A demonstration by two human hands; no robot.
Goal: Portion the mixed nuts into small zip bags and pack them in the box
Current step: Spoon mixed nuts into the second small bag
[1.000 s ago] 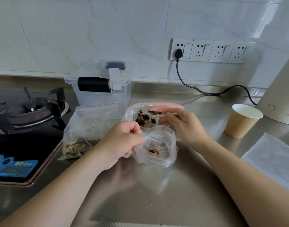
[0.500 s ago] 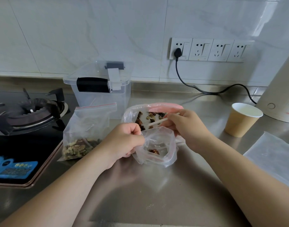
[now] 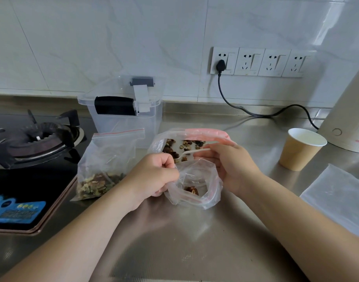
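Steel kitchen bench [image 3: 194, 251] | your left hand [image 3: 152, 178] pinches the small zip bag [image 3: 194, 186] open by its rim | your right hand [image 3: 231, 165] grips the white spoon [image 3: 191, 153] over the mixed nuts [image 3: 174, 149] | lift level, tip inside the mouth, keep it wide.

We are looking forward and down from a single head-worn wide-angle camera, sitting close over the steel counter [image 3: 174, 251], facing the tiled wall [image 3: 113, 37]; edges are bending, perhaps from lens distortion.
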